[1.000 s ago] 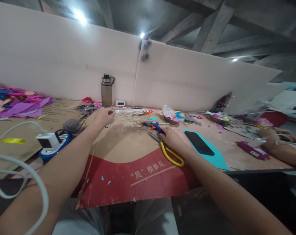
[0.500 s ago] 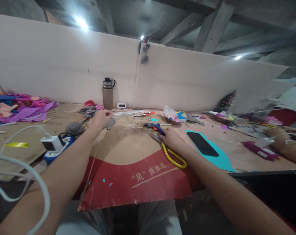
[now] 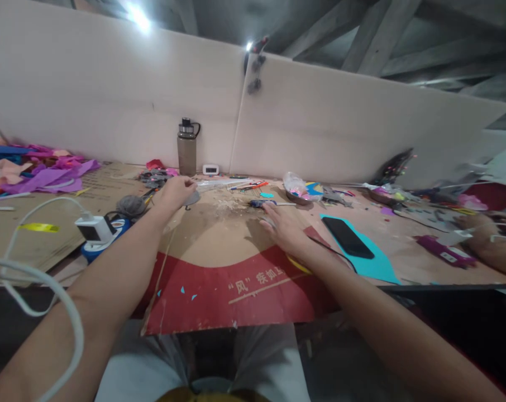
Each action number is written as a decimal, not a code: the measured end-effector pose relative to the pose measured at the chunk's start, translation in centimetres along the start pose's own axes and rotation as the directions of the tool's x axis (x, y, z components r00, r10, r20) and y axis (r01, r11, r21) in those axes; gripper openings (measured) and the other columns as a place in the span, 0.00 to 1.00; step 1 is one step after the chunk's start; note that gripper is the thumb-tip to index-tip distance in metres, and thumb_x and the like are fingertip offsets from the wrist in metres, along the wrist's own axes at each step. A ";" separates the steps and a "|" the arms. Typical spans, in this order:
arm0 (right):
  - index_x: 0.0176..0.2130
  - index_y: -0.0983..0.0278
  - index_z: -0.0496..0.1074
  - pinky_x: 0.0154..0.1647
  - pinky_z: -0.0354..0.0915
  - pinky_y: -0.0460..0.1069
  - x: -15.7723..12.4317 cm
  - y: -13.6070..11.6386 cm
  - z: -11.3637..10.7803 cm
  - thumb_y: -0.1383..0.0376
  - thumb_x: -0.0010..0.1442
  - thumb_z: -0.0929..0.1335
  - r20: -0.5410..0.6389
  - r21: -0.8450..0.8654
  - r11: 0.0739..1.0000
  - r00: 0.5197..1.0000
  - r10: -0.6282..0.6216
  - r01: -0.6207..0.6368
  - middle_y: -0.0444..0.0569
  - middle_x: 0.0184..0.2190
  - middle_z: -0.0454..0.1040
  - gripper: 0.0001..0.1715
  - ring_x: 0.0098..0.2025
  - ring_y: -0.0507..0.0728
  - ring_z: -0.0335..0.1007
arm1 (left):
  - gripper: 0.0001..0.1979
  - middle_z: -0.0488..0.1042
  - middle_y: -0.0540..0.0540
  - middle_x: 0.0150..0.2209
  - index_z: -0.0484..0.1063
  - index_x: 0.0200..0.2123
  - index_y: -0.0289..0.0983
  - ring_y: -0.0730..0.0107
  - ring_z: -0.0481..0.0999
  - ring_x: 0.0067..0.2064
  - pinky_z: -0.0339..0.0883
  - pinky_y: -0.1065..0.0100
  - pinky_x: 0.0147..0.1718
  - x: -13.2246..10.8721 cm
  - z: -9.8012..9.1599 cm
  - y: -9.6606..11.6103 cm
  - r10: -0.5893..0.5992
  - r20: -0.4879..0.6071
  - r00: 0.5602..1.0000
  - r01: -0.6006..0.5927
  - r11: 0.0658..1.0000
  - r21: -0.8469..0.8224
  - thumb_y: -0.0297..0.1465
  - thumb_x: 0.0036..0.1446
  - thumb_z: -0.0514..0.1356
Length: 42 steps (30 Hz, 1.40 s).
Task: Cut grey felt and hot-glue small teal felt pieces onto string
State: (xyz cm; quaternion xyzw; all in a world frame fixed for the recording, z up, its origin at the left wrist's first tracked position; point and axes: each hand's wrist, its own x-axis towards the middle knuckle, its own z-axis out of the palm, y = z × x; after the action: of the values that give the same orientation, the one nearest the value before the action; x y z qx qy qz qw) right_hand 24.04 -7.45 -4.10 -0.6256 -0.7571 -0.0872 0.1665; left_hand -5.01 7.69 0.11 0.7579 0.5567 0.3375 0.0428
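Observation:
My left hand (image 3: 175,192) is closed in a pinch at the left of the cardboard sheet, with a flat grey piece (image 3: 193,198) at its fingertips. A small dark hooked bit hangs below that piece. Over the right part of the cardboard, my right hand (image 3: 284,226) has its fingers stretched out and apart. Just beyond its fingertips lies a dark blue glue gun (image 3: 257,204); whether they touch it I cannot tell. Scissors with a yellow handle (image 3: 299,264) lie under my right wrist, mostly hidden.
A grey yarn ball (image 3: 130,205) and a power strip with a white charger (image 3: 94,229) sit left. A bottle (image 3: 187,151) stands behind. At right are a phone (image 3: 347,237) on turquoise sheet, a purple glue gun (image 3: 445,251) and another person's hands (image 3: 483,234).
My right hand has shifted slightly left and its fingers have spread. It now covers most of the scissors. My left hand keeps its pinch on the grey piece. The view has tilted slightly down.

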 end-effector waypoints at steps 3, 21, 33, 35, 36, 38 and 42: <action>0.65 0.73 0.50 0.66 0.45 0.57 -2.0 -4.9 -0.4 0.51 0.66 0.55 0.208 0.164 0.978 0.965 -0.163 0.130 0.62 0.66 0.49 0.38 0.69 0.61 0.41 | 0.11 0.79 0.42 0.34 0.79 0.33 0.35 0.63 0.75 0.37 0.63 0.67 0.37 -0.2 -0.1 0.6 -0.020 -0.007 1.000 0.020 1.000 -0.013 0.32 0.53 0.57; 0.66 0.74 0.46 0.68 0.36 0.58 -2.2 -18.1 -2.1 0.46 0.59 0.63 0.149 0.606 0.595 0.659 -0.737 0.529 0.65 0.67 0.42 0.49 0.70 0.62 0.32 | 0.12 0.79 0.42 0.35 0.79 0.35 0.34 0.64 0.75 0.37 0.63 0.68 0.38 0.1 0.3 -0.1 -0.013 0.009 1.000 0.013 1.000 0.005 0.32 0.53 0.57; 0.62 0.68 0.59 0.66 0.47 0.57 -2.6 -8.4 -4.2 0.53 0.66 0.57 0.190 0.586 0.792 0.921 -0.341 0.172 0.58 0.64 0.56 0.31 0.67 0.59 0.48 | 0.13 0.79 0.39 0.37 0.80 0.36 0.33 0.63 0.75 0.37 0.63 0.68 0.38 -0.7 0.2 1.3 0.083 0.027 0.996 -0.082 0.996 -0.018 0.31 0.54 0.56; 0.64 0.73 0.53 0.67 0.41 0.62 -2.0 -7.5 -2.7 0.51 0.64 0.58 0.313 0.382 0.923 0.935 -0.165 0.035 0.65 0.66 0.47 0.39 0.69 0.65 0.37 | 0.13 0.79 0.39 0.36 0.80 0.36 0.33 0.63 0.75 0.36 0.63 0.68 0.37 -0.8 0.2 1.3 0.094 0.016 0.995 -0.094 0.995 -0.021 0.31 0.54 0.56; 0.65 0.75 0.51 0.66 0.39 0.64 -2.2 -7.8 -2.4 0.49 0.63 0.59 0.365 0.326 0.945 0.923 -0.118 -0.009 0.67 0.66 0.45 0.42 0.69 0.68 0.34 | 0.13 0.79 0.39 0.36 0.80 0.36 0.33 0.63 0.75 0.36 0.63 0.67 0.37 -0.8 0.2 1.2 0.098 0.015 0.995 -0.097 0.995 -0.024 0.31 0.53 0.56; 0.65 0.74 0.49 0.67 0.38 0.61 -3.3 -9.2 -2.9 0.46 0.61 0.60 0.355 0.408 0.905 0.893 -0.277 0.119 0.66 0.67 0.41 0.47 0.70 0.66 0.31 | 0.13 0.79 0.41 0.35 0.80 0.35 0.35 0.63 0.75 0.36 0.63 0.67 0.37 -0.8 0.3 1.0 0.101 0.024 0.995 -0.101 0.995 -0.018 0.32 0.53 0.56; 0.62 0.58 0.60 0.65 0.49 0.48 -3.9 -12.5 -5.8 0.53 0.66 0.58 0.192 0.779 0.458 0.533 -0.824 0.428 0.48 0.64 0.58 0.28 0.67 0.52 0.48 | 0.13 0.80 0.42 0.36 0.80 0.35 0.36 0.63 0.75 0.38 0.64 0.68 0.39 -0.7 0.5 0.8 0.108 0.027 0.994 -0.108 0.994 0.008 0.32 0.53 0.55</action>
State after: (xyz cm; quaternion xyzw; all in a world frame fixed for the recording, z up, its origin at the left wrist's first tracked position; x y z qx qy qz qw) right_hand 13.29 -15.54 0.82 -0.1760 -0.9304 0.3057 0.0991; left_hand -4.23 6.96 -0.20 0.7915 0.5159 0.3266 0.0285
